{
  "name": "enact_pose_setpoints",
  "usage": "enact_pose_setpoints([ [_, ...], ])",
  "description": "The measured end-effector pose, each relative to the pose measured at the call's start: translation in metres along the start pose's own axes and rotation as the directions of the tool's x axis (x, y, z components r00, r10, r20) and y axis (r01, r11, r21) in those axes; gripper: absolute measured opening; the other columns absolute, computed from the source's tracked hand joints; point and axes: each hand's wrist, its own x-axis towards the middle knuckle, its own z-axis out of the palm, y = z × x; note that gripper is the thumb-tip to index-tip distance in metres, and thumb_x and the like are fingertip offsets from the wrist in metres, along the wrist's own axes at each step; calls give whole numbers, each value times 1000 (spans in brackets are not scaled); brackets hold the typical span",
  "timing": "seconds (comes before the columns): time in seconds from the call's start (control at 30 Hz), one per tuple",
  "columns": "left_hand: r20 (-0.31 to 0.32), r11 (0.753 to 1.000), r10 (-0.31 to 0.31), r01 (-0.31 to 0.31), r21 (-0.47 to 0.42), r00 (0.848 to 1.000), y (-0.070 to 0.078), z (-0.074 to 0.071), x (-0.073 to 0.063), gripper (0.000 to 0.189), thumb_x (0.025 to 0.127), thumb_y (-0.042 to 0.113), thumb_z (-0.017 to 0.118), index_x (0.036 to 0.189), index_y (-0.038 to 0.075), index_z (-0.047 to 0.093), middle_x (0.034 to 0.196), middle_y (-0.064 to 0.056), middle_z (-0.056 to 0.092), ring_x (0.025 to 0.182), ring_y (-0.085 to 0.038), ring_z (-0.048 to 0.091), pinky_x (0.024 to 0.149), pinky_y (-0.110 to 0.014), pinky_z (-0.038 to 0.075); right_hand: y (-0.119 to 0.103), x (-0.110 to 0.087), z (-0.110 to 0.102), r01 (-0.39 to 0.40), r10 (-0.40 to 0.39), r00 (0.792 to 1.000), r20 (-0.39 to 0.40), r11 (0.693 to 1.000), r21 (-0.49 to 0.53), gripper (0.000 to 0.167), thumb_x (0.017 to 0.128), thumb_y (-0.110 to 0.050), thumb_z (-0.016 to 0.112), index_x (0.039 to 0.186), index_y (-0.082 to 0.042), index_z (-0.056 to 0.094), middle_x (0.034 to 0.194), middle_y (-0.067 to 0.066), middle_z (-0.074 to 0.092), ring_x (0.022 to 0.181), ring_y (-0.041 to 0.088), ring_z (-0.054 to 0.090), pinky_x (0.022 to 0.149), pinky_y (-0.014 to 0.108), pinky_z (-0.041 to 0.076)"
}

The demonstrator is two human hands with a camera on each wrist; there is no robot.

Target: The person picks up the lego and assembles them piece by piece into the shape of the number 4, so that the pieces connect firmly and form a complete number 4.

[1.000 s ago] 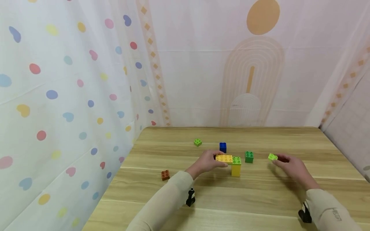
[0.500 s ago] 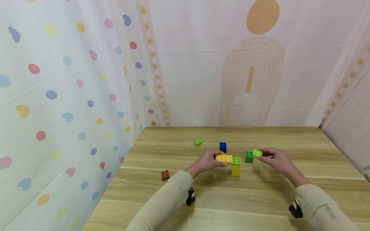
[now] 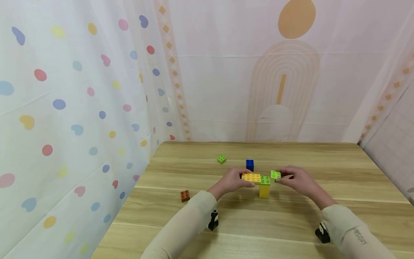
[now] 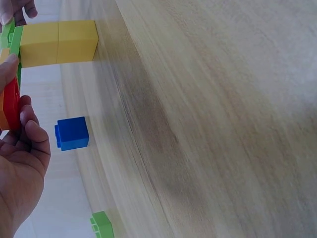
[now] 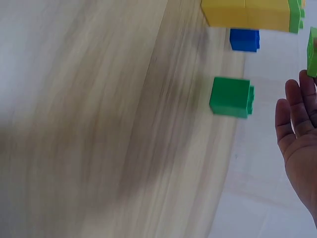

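Observation:
My left hand [image 3: 231, 181] grips the left end of an assembly of toy building bricks. An orange eight-stud brick [image 3: 251, 177] lies along its top, and a red brick [image 4: 11, 104] shows beneath in the left wrist view. Its right end has a light green piece [image 3: 265, 180] on an upright column of yellow bricks [image 3: 264, 191]. My right hand [image 3: 297, 181] pinches a loose light green four-stud brick [image 3: 275, 174] in the air, just right of the column and apart from it. A darker green brick [image 5: 230, 96] stands on the table below, mostly hidden in the head view.
A blue brick [image 3: 249, 165] stands behind the assembly on the wooden table [image 3: 239, 230]. Another light green brick [image 3: 221, 159] lies at the back left. Left of my left hand sits a brown brick [image 3: 185, 195]. A patterned curtain [image 3: 220, 79] hangs behind the table.
My right hand has carried the light green brick leftward, past above the darker green brick, close to the yellow column. The left hand and the assembly have stayed in place.

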Motion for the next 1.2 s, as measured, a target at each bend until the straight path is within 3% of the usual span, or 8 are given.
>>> enact_pose_setpoints([
  [0.33,10,1000,6,-6,-3,1000,1,-1,0,40,82,35,82,117,18,71,98,8,64,84,-11,58,71,-27,49,-10,10,11,47,-50,995,81,998,37,38,92,-19,72,123,3,66,112,12,66,96,23,61,77,34,53],
  [1.2,14,1000,13,-13,-13,1000,1,-1,-2,37,82,34,83,114,17,72,99,8,64,86,-12,58,73,-27,50,-19,17,12,64,-63,987,145,998,0,38,92,-19,72,122,4,66,110,11,65,94,24,60,77,35,53],
])
